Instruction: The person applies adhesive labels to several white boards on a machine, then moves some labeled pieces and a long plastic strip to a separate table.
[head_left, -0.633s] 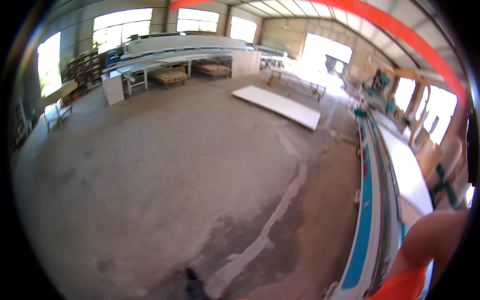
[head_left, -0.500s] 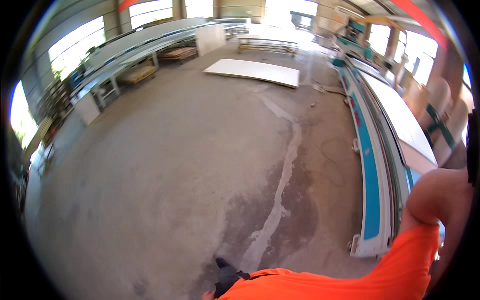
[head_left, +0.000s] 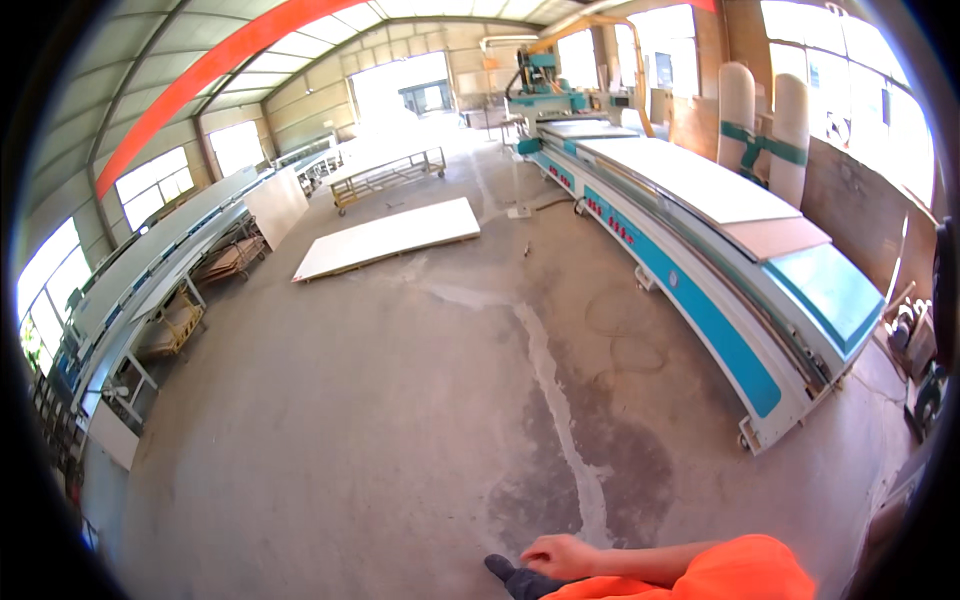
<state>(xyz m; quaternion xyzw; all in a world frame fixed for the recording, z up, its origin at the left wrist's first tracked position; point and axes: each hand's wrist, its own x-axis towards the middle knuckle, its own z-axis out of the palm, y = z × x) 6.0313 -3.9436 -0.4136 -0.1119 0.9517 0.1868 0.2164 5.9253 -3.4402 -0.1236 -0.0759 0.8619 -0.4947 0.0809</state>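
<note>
Floor [head_left: 300, 430]: a dark patch [head_left: 640, 470] near the shoe [head_left: 497, 567] could cause a slip if wet.
Long machine [head_left: 680, 283]: well apart, right of the hand; its near corner could catch a passing leg.
White board [head_left: 395, 235]: flat ahead; its edge could trip.
Right hand [head_left: 558, 555]: nothing visible in it; finger closure unclear.
Left hand: unseen.

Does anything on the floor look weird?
Yes: a crooked pale streak runs along the floor, cutting through a dark patch near the person's shoe. They look odd because the surrounding floor is more even in colour. Whether they're a spill or a repair, I can't tell.
</note>
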